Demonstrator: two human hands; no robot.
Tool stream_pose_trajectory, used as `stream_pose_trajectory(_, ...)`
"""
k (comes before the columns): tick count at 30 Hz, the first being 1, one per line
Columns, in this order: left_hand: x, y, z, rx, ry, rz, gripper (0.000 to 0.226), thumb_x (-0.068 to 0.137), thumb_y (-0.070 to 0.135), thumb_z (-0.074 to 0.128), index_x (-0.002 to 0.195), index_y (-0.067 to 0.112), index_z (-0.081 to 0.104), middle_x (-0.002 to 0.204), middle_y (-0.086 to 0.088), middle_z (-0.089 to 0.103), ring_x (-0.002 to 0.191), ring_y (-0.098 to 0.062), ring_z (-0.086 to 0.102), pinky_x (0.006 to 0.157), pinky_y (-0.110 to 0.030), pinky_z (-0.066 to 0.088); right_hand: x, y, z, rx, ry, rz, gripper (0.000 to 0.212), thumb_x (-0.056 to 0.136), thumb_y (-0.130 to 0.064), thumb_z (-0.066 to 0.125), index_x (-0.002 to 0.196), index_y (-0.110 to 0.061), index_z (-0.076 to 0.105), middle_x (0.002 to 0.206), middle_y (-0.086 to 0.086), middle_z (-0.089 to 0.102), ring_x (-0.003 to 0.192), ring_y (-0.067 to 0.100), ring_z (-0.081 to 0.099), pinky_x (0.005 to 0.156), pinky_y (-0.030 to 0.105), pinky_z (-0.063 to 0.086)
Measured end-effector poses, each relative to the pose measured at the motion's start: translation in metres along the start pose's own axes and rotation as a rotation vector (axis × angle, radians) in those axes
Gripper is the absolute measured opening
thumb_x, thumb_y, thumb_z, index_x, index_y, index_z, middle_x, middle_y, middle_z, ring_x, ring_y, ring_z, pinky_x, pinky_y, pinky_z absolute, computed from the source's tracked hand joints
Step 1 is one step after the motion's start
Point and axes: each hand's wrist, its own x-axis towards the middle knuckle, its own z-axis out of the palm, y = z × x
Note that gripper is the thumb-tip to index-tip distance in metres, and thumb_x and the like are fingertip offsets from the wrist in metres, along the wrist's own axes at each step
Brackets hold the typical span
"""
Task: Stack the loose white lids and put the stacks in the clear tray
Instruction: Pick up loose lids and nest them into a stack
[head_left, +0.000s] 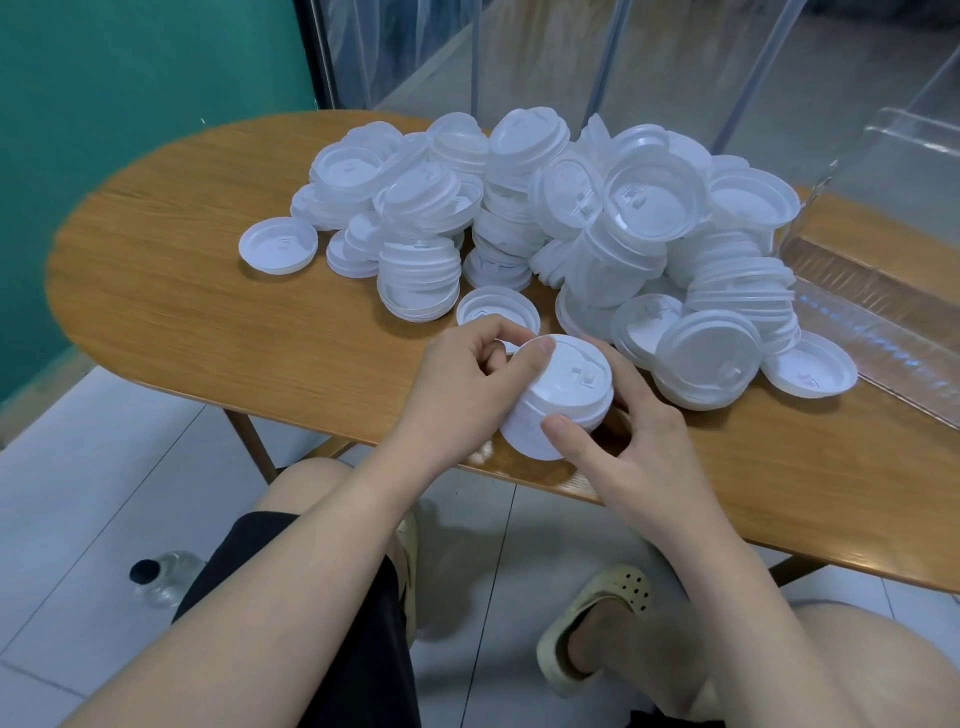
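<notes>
A short stack of white lids (558, 397) sits tilted in the two-handed grip, its top lid showing a raised sip tab. Just beyond the grip one single lid (497, 312) lies flat on the bench, hollow side up. Farther beyond and to the right of the grip spreads a big heap of loose white lids (545, 208), some nested in leaning columns. The clear tray (878, 291) lies well right of the grip, past the heap.

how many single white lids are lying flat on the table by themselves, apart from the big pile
3, as far as shows: one round white plastic lid left of the pile, one above the left hand, one beside the clear tray. Others may be hidden.
</notes>
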Motion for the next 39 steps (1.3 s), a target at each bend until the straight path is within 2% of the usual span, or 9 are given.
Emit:
stream_pose_trajectory(6,-0.002,0.0,-0.003,0.023,-0.037,-0.003,0.018,0.097,0.034,0.07,0.105,0.019,0.073,0.051,0.013,0.045,0.051,-0.004,0.044,0.057,-0.018,0.04,0.0,-0.002,0.0,-0.02,-0.013,0.005,0.077,0.077,-0.057,0.073,0.148,-0.04,0.048,0.122,-0.03,0.066,0.114,-0.001,0.065,0.095,0.03,0.055)
stream_pose_trajectory(9,-0.002,0.0,-0.009,0.071,-0.019,0.047,0.019,0.1,0.033,0.065,0.107,0.018,0.072,0.054,0.011,0.048,0.053,-0.003,0.045,0.057,-0.016,0.038,0.0,-0.001,0.0,-0.03,-0.019,0.009,0.074,0.082,-0.047,0.08,0.148,-0.04,0.048,0.122,-0.033,0.064,0.114,-0.003,0.063,0.093,0.022,0.052)
stream_pose_trajectory(12,0.004,-0.008,-0.026,0.317,0.07,0.184,0.016,0.103,0.026,0.061,0.108,0.018,0.073,0.073,0.011,0.059,0.065,-0.002,0.051,0.065,-0.019,0.042,0.001,0.0,-0.001,-0.058,-0.015,0.019,0.07,0.085,-0.039,0.082,0.146,-0.042,0.048,0.121,-0.041,0.06,0.115,-0.009,0.059,0.091,0.012,0.048)
stream_pose_trajectory(16,0.016,-0.024,-0.039,0.617,0.043,0.245,0.024,0.099,0.017,0.064,0.12,0.022,0.074,0.099,0.012,0.05,0.092,-0.003,0.05,0.084,-0.026,0.045,0.001,-0.001,0.0,-0.048,-0.02,0.028,0.073,0.081,-0.051,0.077,0.147,-0.044,0.046,0.126,-0.038,0.059,0.121,-0.006,0.058,0.096,0.021,0.049)
stream_pose_trajectory(18,0.019,-0.027,-0.037,0.725,0.001,0.273,0.025,0.097,0.018,0.067,0.121,0.021,0.075,0.107,0.005,0.05,0.105,-0.014,0.05,0.092,-0.032,0.046,0.0,-0.001,-0.001,-0.046,-0.023,0.028,0.073,0.08,-0.054,0.075,0.147,-0.045,0.046,0.127,-0.036,0.06,0.123,-0.005,0.057,0.098,0.024,0.049)
stream_pose_trajectory(23,0.02,-0.027,-0.025,0.8,0.069,0.291,0.014,0.094,0.018,0.07,0.105,0.018,0.078,0.101,0.0,0.049,0.102,-0.023,0.05,0.086,-0.04,0.049,0.0,-0.004,-0.001,-0.047,-0.02,0.033,0.071,0.08,-0.052,0.075,0.145,-0.047,0.046,0.125,-0.041,0.058,0.122,-0.01,0.055,0.095,0.019,0.045)
stream_pose_trajectory(32,0.014,-0.021,-0.028,0.675,0.134,0.304,0.006,0.088,0.025,0.079,0.091,0.02,0.077,0.099,0.006,0.059,0.1,-0.014,0.054,0.088,-0.036,0.048,0.0,-0.003,0.0,-0.033,-0.013,0.044,0.077,0.073,-0.064,0.071,0.144,-0.048,0.046,0.127,-0.036,0.06,0.124,-0.005,0.057,0.103,0.032,0.051)
stream_pose_trajectory(35,0.012,-0.017,-0.031,0.53,0.195,0.264,0.004,0.088,0.028,0.079,0.087,0.026,0.075,0.09,0.012,0.068,0.094,-0.009,0.059,0.088,-0.035,0.048,0.0,-0.002,0.0,-0.041,-0.01,0.044,0.077,0.072,-0.065,0.071,0.143,-0.051,0.046,0.128,-0.037,0.059,0.126,-0.005,0.056,0.105,0.033,0.05)
stream_pose_trajectory(39,0.006,-0.007,-0.032,0.222,0.247,0.136,0.014,0.083,0.021,0.085,0.077,0.03,0.075,0.075,0.018,0.07,0.077,-0.001,0.059,0.078,-0.02,0.046,0.0,-0.004,-0.001,-0.045,-0.015,0.035,0.071,0.073,-0.065,0.07,0.139,-0.058,0.044,0.127,-0.041,0.057,0.125,-0.009,0.054,0.103,0.027,0.048)
